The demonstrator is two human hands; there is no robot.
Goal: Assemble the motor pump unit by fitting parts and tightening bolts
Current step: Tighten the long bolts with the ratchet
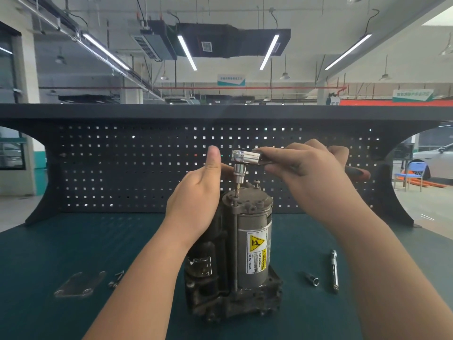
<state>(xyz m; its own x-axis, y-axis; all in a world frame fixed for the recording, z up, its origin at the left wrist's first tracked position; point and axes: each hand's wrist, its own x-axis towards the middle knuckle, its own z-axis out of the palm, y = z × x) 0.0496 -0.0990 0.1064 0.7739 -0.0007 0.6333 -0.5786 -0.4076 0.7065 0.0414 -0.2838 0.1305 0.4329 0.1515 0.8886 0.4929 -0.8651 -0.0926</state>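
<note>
Fingers (282, 168) of the right hand (308, 173) are curled round the chrome ratchet wrench with red handle (247, 157), held level, wrist bent down twd the bench. Its bit sits on a bolt on top of the grey cylindrical motor pump unit (245, 241), which stands upright at bench centre. The left hand (196, 192) is beside the unit's top w/ thumb up; its fingers reach behind the socket, grip cannot be told. On the dark green bench (49, 253): small chrome socket (311, 279), chrome extension bar (334, 271), flat metal plate (78, 284).
</note>
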